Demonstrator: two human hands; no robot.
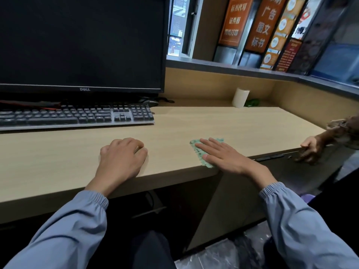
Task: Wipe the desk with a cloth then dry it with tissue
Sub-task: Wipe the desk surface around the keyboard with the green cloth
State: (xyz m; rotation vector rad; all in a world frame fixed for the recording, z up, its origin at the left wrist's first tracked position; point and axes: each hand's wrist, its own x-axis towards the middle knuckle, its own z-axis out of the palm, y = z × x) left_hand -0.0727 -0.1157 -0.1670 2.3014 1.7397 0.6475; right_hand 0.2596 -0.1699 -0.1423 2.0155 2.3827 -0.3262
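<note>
Green cloth [196, 150] lies flat on the light wood desk [213, 123] near the front edge. The right hand [223, 154] presses on it, fingers straight and spread, no pinch. The left hand [122, 158] rests on the desk to the left, fingers curled under, holding nothing. Tissue roll [240, 98] stands upright at the back wall, well apart from the cloth. Keyboard [77, 115] sits back left.

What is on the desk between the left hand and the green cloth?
Nothing: in the head view, only bare wooden desk lies between the left hand and the green cloth under the right hand.
</note>
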